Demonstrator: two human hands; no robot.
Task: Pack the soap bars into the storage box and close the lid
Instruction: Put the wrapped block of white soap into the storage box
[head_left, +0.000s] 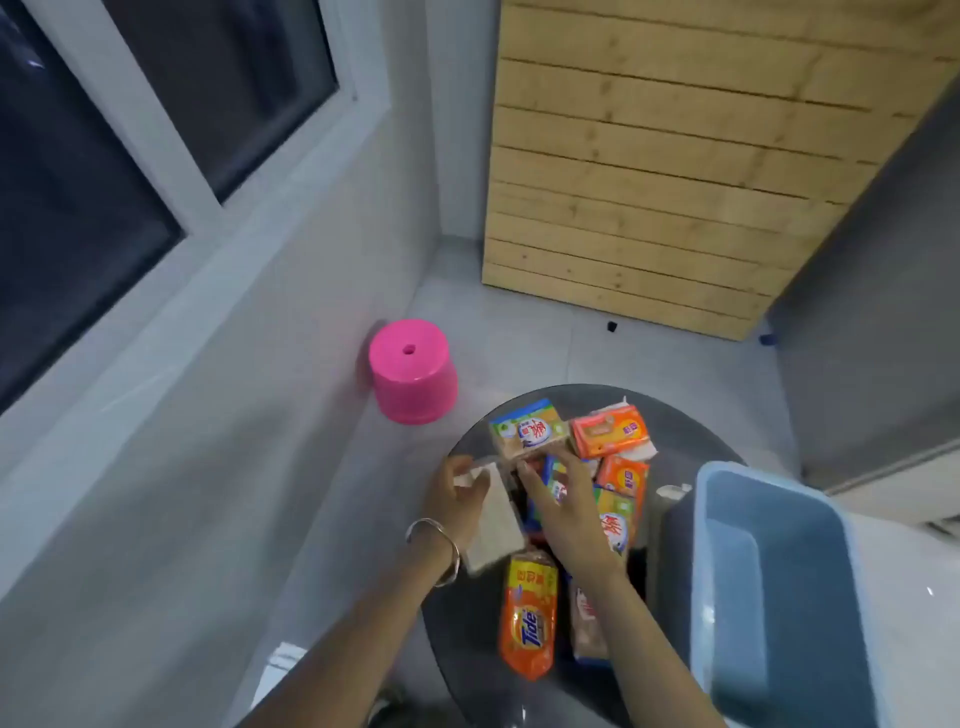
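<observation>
- Soap bars in bright wrappers (618, 467) lie heaped on the round dark glass table (467, 623) at the lower middle of the frame.
- Left hand (457, 506), a silver bangle (434, 551) on its wrist, grips a pale whitish soap bar in clear wrap (496, 525) at the pile's left edge.
- Right hand (563, 512) lies flat with fingers spread on the wrapped bars in the middle of the heap; whether it grips any I cannot tell.
- An orange Tide-labelled bar (529, 621) lies nearest, between the two forearms.
- The light blue plastic storage box (769, 597) stands open at the lower right, nothing inside.
- A pink plastic stool (413, 370) sits on the grey floor beyond, with a wooden slatted panel (675, 156) at the upper right.
</observation>
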